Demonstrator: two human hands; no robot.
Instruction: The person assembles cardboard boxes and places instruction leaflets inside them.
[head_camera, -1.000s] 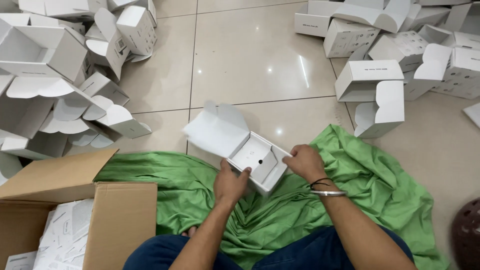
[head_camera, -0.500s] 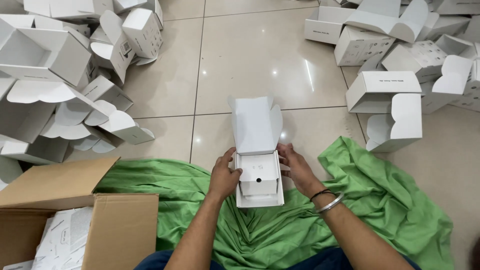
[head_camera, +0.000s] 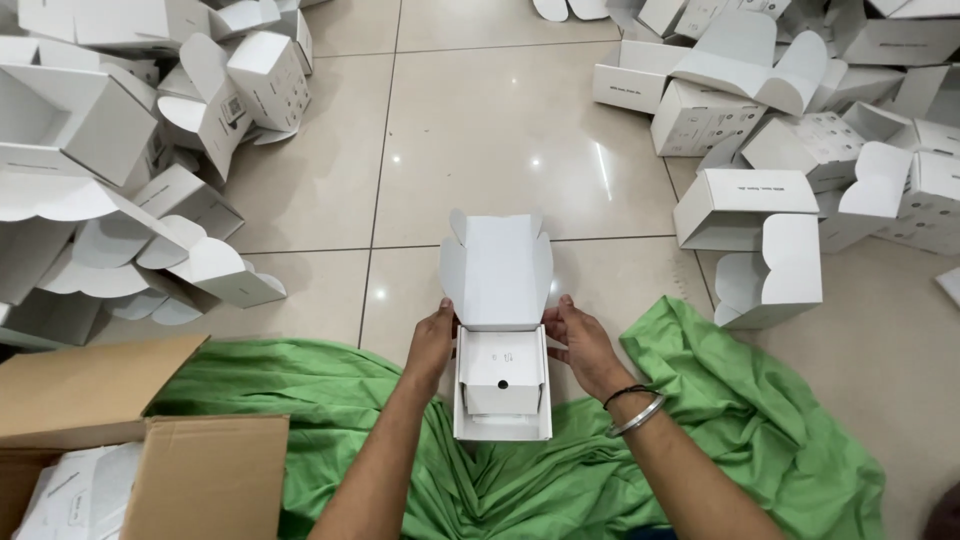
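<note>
White cardboard everywhere in this one. The person is sitting on the floor holding a small white box (head_camera: 502, 375) right in the middle of the view, over a crumpled green cloth (head_camera: 720, 420) spread across their lap and the tiles. The box's lid stands open and upright, pointing away from them, with little rounded side flaps sticking out at the top. Inside the box there's a white insert with a small dark hole near its front edge.

The left hand (head_camera: 432, 347) has its grip closed on the left side of the box, fingers wrapped around the wall near the hinge of the lid. The right hand (head_camera: 582, 345) does the same on the right side, thumb and fingers pressed against the box, so both hands are clamping it between them. There's a metal bangle and a dark thread on the right wrist.

Bottom left is a brown cardboard carton (head_camera: 150, 450) with its flaps open, and it has flat white sheets stacked inside. It sits just beside the green cloth. To the left there's a big heap of folded white boxes (head_camera: 120, 150), mostly with lids open, and another pile of boxes (head_camera: 800, 120) off to the right. Between the two piles is a shiny beige tiled floor (head_camera: 500, 130) with light spots reflecting off it.
</note>
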